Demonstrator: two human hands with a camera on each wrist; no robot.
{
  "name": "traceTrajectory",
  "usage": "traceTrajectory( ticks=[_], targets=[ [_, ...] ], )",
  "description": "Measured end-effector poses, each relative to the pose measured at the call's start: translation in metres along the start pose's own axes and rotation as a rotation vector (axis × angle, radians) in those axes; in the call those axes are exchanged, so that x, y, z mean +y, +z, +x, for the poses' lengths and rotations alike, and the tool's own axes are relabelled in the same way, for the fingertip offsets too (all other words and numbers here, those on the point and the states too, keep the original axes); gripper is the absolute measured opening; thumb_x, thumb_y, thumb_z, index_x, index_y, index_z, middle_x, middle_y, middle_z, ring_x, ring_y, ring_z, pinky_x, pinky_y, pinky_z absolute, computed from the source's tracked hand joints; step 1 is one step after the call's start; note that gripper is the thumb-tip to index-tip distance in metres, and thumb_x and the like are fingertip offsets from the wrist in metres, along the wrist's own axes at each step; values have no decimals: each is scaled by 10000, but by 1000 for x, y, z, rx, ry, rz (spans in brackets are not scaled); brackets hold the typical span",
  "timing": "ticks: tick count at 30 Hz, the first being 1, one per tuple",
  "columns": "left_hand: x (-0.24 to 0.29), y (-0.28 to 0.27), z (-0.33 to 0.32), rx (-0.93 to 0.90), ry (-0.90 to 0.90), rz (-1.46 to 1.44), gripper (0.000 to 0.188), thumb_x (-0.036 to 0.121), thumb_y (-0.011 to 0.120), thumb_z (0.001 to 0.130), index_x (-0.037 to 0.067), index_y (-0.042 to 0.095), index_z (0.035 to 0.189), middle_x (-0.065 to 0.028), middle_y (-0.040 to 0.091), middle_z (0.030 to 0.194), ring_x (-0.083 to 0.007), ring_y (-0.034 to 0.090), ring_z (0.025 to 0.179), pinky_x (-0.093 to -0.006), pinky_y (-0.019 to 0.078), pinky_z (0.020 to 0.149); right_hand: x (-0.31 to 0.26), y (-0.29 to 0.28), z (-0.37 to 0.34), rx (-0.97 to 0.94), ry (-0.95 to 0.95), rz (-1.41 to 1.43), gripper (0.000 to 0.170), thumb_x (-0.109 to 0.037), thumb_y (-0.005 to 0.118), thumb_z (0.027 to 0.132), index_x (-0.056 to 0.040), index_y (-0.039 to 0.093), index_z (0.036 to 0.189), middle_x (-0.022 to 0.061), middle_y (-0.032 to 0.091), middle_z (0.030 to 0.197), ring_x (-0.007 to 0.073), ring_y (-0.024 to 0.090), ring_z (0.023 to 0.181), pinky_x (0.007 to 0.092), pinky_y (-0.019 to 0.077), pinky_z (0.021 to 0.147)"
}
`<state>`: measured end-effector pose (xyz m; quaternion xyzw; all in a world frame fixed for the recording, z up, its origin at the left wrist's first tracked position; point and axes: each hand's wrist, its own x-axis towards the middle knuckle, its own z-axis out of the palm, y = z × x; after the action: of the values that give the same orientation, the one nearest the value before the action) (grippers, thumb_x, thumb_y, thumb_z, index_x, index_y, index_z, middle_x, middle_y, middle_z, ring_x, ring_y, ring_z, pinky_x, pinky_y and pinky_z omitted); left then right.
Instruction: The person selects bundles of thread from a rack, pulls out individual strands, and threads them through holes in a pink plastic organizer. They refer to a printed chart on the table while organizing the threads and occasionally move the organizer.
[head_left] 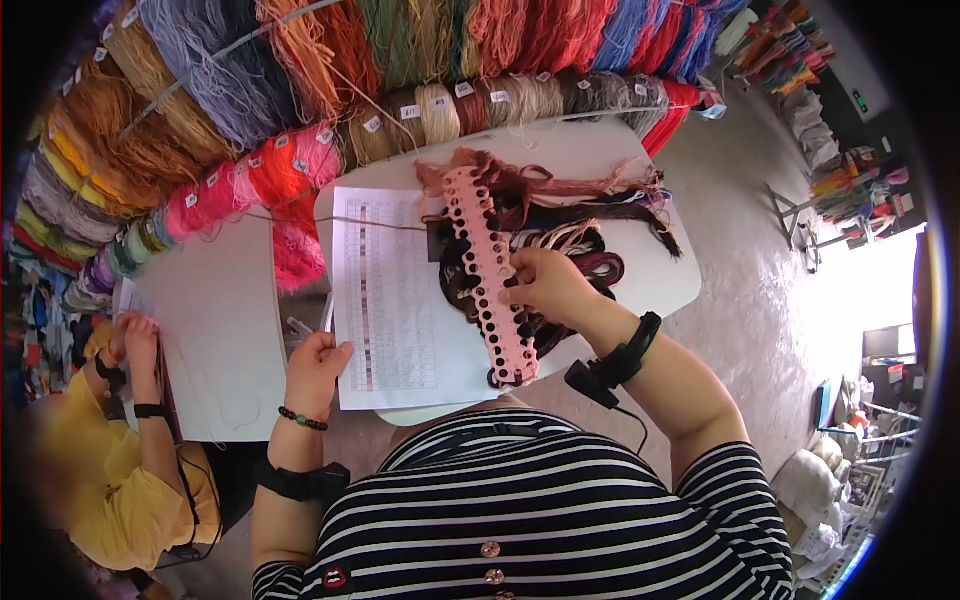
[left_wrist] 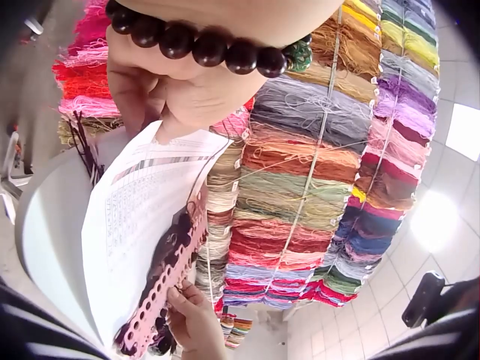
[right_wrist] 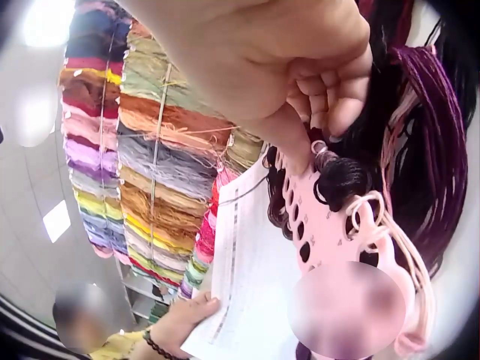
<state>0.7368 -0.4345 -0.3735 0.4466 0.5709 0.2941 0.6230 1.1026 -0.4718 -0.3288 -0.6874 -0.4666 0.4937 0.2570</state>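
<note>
My left hand (head_left: pixel 318 375) pinches the left edge of a printed colour-chart sheet (head_left: pixel 400 300), thumb on top, as the left wrist view also shows. A long pink thread card (head_left: pixel 478 255) with holes down both edges lies over the sheet's right side. Dark, brown and cream embroidery threads are looped through its holes. My right hand (head_left: pixel 555 290) pinches the card's right edge near the middle. In the right wrist view the thumb (right_wrist: pixel 296 150) lies on the card by a small thread loop, with the other fingers curled beside it. Purple thread (right_wrist: pixel 442 142) hangs near that hand.
Loose skeins (head_left: pixel 600 205) spread over the white table (head_left: pixel 672 275) right of the card. Racks of coloured thread (head_left: pixel 420 40) with number tags line the back. At left, a person in a yellow top (head_left: pixel 130 500) works at another white table (head_left: pixel 220 350).
</note>
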Motion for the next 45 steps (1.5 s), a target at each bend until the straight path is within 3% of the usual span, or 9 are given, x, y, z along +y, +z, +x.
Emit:
traceTrajectory(
  ticks=[4,17,23,26,35,38,41,45],
  targets=[
    [1,5,-1,38,14,-33,101,31,644,869,-18,578,927,-40,641,779,-80,594,685,-214,466,636,-3,-13,-8,-56,13,260,384,-56,729,794,61,565,1121,27,606,783,70,550,620,220,453,535],
    [6,50,18,91,113,-177,130,46,641,887,-26,566,966,-29,617,798,-75,571,697,-217,466,651,-11,-93,-34,52,-146,358,285,-63,660,851,-18,585,1122,-17,645,831,32,562,681,188,430,581],
    [-3,74,29,183,196,-1,122,64,654,881,-23,580,925,-1,606,737,-44,531,630,-192,422,584,0,-107,-24,19,-139,458,273,-68,659,861,-16,586,1119,-22,637,821,31,560,671,183,424,570],
    [6,78,25,253,216,214,116,67,655,876,-22,586,906,16,589,705,-29,503,596,-187,395,546,7,-105,-16,-13,-124,477,286,-73,666,863,-29,589,1135,-38,635,824,16,546,655,168,411,559],
    [3,73,27,221,226,240,137,69,659,865,-35,592,924,4,588,699,-36,510,602,-201,401,538,16,-89,0,-21,-92,496,282,-80,678,854,-58,591,1121,-48,631,826,15,546,637,153,406,538],
    [4,69,29,247,282,388,156,79,667,866,-38,595,938,-9,611,721,-43,532,618,-206,413,546,16,-78,1,-9,-75,501,311,-103,694,842,-58,587,1131,-46,623,802,20,549,633,154,415,529],
    [10,70,25,144,174,142,152,90,664,877,-31,597,940,-14,621,732,-43,540,624,-201,417,553,23,-63,8,-3,-51,408,329,-107,694,842,-42,582,1144,-40,620,796,22,541,634,165,411,537],
    [8,66,27,100,139,89,149,72,650,878,-40,585,953,-12,619,737,-40,531,616,-195,416,559,35,-45,15,77,-25,301,341,-102,690,840,19,569,1136,-18,612,782,37,528,636,189,414,540]
  ],
)
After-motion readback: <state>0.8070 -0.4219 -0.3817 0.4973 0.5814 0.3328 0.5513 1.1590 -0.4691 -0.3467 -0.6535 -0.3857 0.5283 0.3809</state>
